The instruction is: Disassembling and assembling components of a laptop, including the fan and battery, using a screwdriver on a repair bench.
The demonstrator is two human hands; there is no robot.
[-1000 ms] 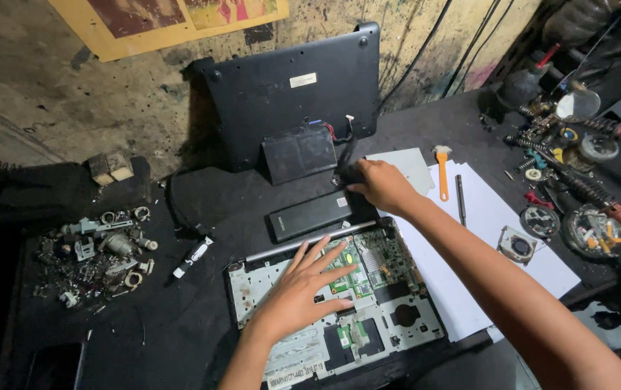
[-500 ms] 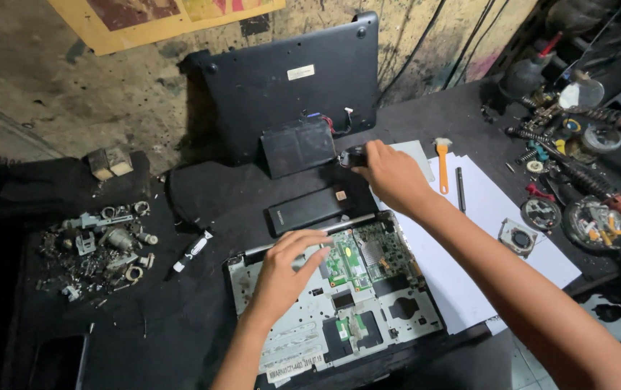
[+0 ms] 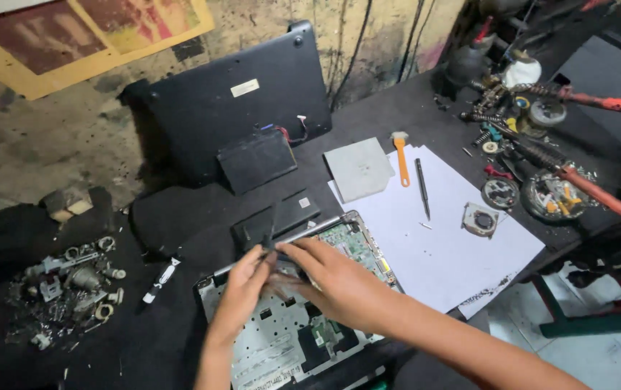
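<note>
Both hands meet over an opened laptop chassis on a crowded bench.

A black battery lies just behind; white paper with a screwdriver lies right, metal scraps left. The left hand and right hand blur together above the laptop chassis near the bench's front edge; each grip's hold cannot be told.

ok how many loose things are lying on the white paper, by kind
grey square plate: 1
orange-handled brush: 1
black pen-like tool: 1
small fan: 1
total: 4
Both hands, the left hand and right hand, are over the opened laptop chassis, off the white paper.
</note>
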